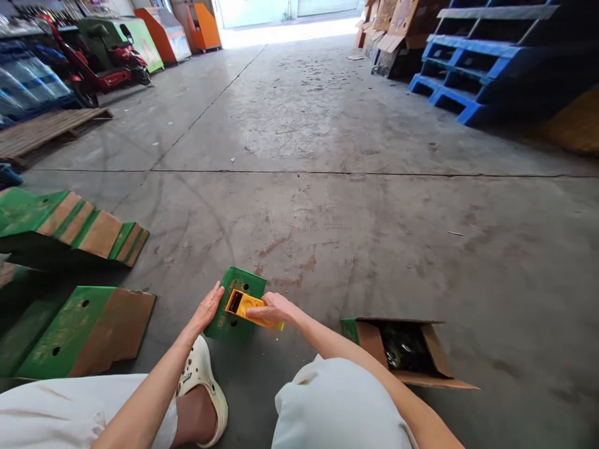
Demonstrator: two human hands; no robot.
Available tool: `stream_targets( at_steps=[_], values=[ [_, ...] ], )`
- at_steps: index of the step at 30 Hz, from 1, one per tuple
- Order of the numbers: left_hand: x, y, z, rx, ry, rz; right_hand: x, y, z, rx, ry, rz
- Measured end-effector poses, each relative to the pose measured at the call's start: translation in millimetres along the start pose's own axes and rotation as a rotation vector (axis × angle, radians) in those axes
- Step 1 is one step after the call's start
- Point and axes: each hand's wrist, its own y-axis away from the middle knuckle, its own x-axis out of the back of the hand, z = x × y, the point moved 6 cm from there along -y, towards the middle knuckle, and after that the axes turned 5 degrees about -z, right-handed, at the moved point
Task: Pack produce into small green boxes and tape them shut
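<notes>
A small green cardboard box (224,328) with dark round holes is on the floor just ahead of my feet. My left hand (208,307) lies along the box's left side, fingers stretched and nearly flat. In my right hand (274,307) is a yellow handheld tool with a dark rectangular window (250,307), its kind unclear. Its dark end is over the top of the green box; whether it touches the box I cannot tell. My right fingers are wrapped round the tool's near half.
To the right stands an open cardboard box (370,340) with dark, shiny contents. Green and brown cartons (112,330) are on the left. Farther off are blue pallets (468,68), a wooden pallet (51,131), a red scooter (105,76) and orange-sided cabinets (203,28).
</notes>
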Motion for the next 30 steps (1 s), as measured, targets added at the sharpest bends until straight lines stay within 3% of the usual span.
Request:
stream_targets(
  at_steps=[4, 7, 10, 14, 17, 23, 30],
  values=[
    [3.7, 20, -14, -0.07, -0.049, 0.028, -2, -22, -17, 0.02, 0.052, -0.006],
    [-11.8, 41, -12, -0.038, -0.306, 0.109, -2, -24, -15, 0.03, 0.046, -0.019],
    [-30.6, 63, 0, 0.069, -0.557, 0.311, -3, -23, -13, 0.02, 0.041, -0.02],
    [-58.5, 81, 18, 0.093, -0.686, 0.451, -7, -25, -16, 0.014, 0.051, -0.011],
    [-65.2, 83, 23, 0.102, -0.714, 0.475, -9, -28, -19, 0.017, 0.053, 0.003],
    [-57.6, 77, 24, 0.137, -0.72, 0.483, -10, -25, -18, 0.031, 0.043, 0.014],
    [-54.1, 63, 14, 0.12, -0.703, 0.389, 0, -3, 12, 0.015, 0.004, -0.024]
  ],
)
